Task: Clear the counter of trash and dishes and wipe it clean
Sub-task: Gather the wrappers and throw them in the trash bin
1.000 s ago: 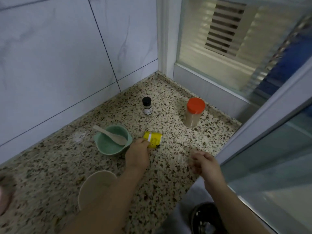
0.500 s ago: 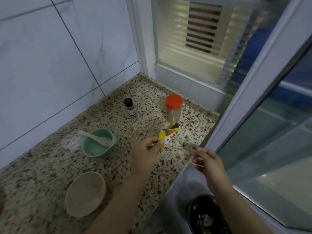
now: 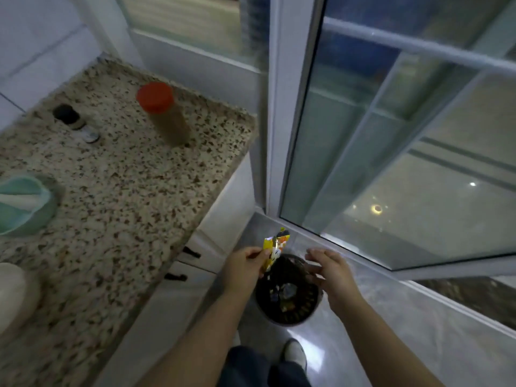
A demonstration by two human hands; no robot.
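Note:
My left hand [image 3: 243,268] pinches a yellow snack wrapper [image 3: 275,248] upright, off the speckled counter [image 3: 125,191] and above the near rim of a black trash bin [image 3: 287,293] on the floor. My right hand [image 3: 328,270] hovers at the bin's right side, fingers apart, holding nothing. On the counter stand a red-capped jar [image 3: 163,113] and a small dark bottle [image 3: 74,121]. A green bowl [image 3: 26,205] with a pale spoon [image 3: 19,198] sits at the left edge, and a beige bowl [image 3: 12,294] is cut off lower left.
White cabinet fronts with dark handles [image 3: 190,252] run below the counter edge. A glass sliding door [image 3: 391,152] rises right behind the bin. The floor [image 3: 405,331] is glossy grey tile. My shoe [image 3: 294,351] is just under the bin.
My left hand lifted the wrapper from the counter and carried it right and down over the bin. The right hand moved down beside the bin. The view swung right toward the floor.

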